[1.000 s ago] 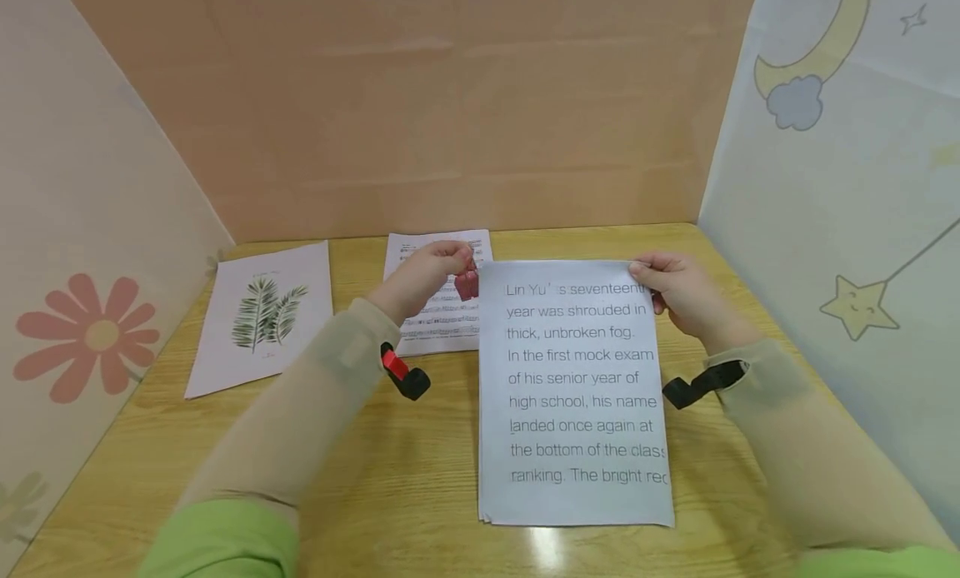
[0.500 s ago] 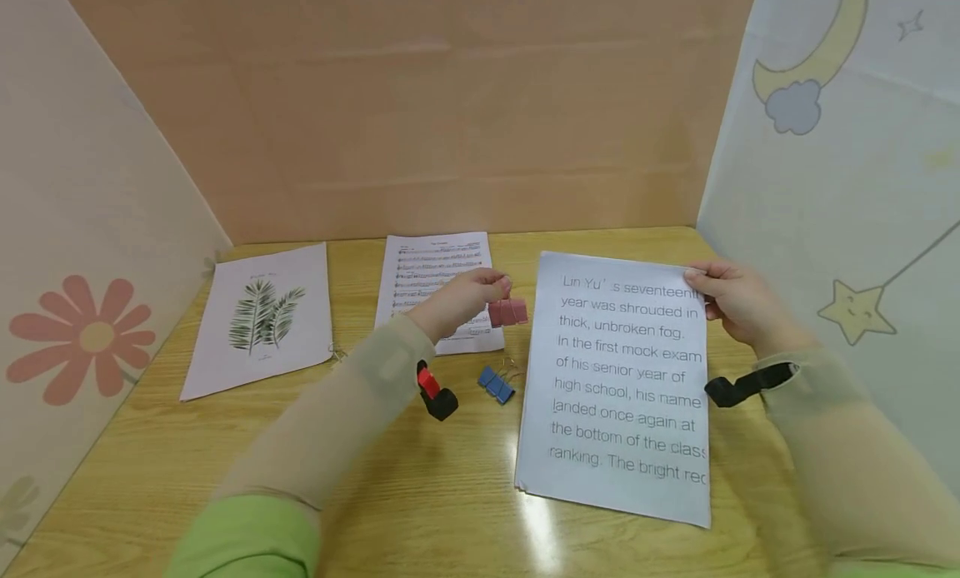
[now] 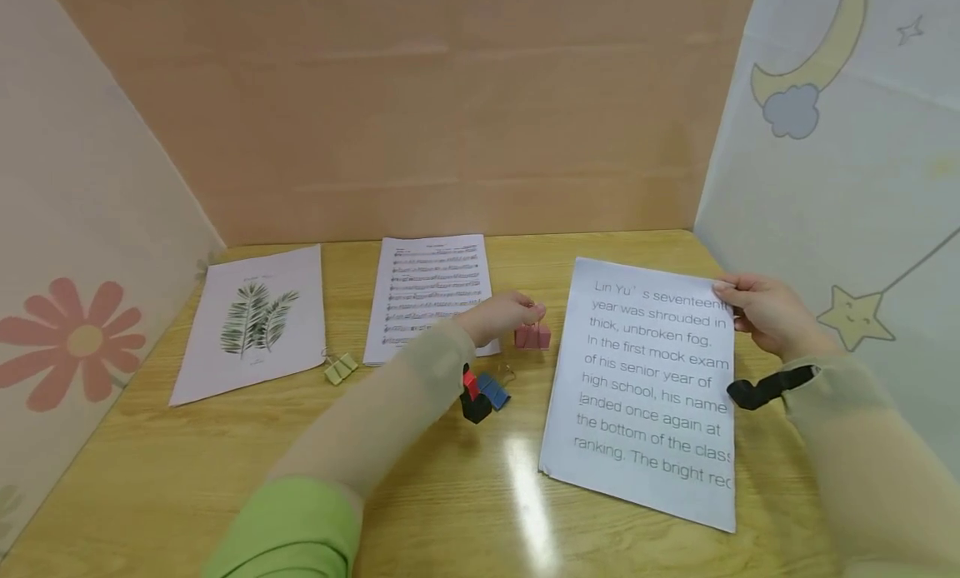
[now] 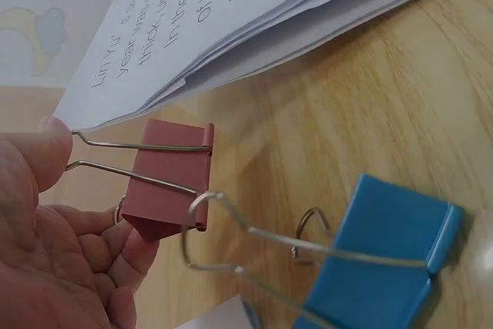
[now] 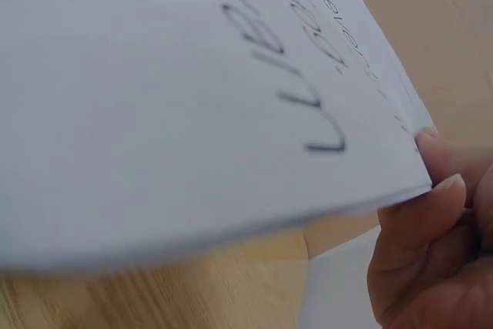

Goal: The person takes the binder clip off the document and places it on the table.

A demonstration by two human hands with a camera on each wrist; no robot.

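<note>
My left hand [image 3: 497,318] holds a pink binder clip [image 3: 532,337] by its wire handles, left of the printed sheets. In the left wrist view the thumb sits at the handle ends of the clip [image 4: 171,175], with curled fingers behind it. A stack of large-print text sheets [image 3: 648,395] slants at the right, its lower edges slightly fanned. My right hand [image 3: 772,316] pinches the stack's upper right corner between thumb and fingers; the right wrist view shows this corner close up. Below my left hand lies a blue binder clip [image 3: 493,391], handles raised.
A yellow-green binder clip [image 3: 341,368] lies beside a fern picture sheet [image 3: 202,345] at the left. Sheet music [image 3: 431,270] lies at the back middle of the wooden table [image 3: 420,511]. Walls stand at the back and both sides.
The stack has shifted right in my right hand and tilted; my left hand has come away from its left corner and moved right and lower with the pink clip. Blue and yellow-green clips became visible.
</note>
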